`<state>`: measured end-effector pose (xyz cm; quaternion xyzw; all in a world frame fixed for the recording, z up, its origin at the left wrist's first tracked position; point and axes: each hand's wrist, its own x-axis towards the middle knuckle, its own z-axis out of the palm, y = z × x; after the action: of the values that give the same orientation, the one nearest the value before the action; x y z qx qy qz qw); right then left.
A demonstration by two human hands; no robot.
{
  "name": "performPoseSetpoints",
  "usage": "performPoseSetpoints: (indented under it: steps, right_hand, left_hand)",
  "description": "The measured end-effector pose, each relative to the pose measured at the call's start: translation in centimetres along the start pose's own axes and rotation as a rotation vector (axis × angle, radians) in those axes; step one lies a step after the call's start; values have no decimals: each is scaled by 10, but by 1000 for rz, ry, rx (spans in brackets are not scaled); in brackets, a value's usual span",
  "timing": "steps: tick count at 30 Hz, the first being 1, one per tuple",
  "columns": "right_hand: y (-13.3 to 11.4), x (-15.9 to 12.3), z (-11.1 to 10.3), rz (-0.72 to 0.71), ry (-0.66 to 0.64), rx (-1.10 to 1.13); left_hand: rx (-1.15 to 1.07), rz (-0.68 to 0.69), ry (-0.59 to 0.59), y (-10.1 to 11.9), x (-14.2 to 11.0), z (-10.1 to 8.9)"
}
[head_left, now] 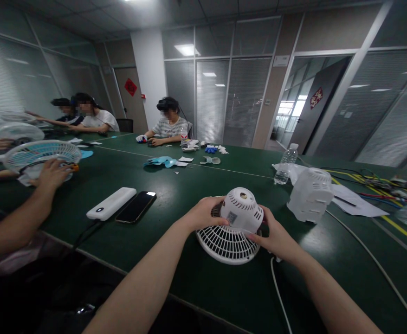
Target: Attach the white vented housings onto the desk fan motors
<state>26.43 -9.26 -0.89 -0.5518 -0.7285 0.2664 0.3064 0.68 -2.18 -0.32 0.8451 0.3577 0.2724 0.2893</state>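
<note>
Well, near the closest edge of the green table (175, 204), the white grille (228, 246) sits beneath the fan housing (243, 211); left hand (205, 212) and right hand (276, 234) clasp its opposite sides. I'd keep their pressure even.

The room was dim and greyish. A ceiling light (136, 1) glared at the top edge, bright patches shone in the glass panels (212, 109), and windows (287, 107) beyond the doorway glowed palely. Soft sheen marked the tabletop (175, 199); the lower left sank into shadow. Wide-angle distortion stretched the edges; distant detail looked soft.
</note>
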Motion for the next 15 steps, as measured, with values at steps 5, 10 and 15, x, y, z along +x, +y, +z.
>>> performPoseSetpoints:
  steps: [5,10,15]
  right_hand:
    - [-7,-2,3,52,62,-65]
    - [-5,0,16,109,268,-169]
    - [0,0,24,56,330,-168]
  left_hand:
    - [3,-52,86,-9,3,1]
    - [110,-103,242,-23,6,2]
    - [137,-76,199,-34,10,10]
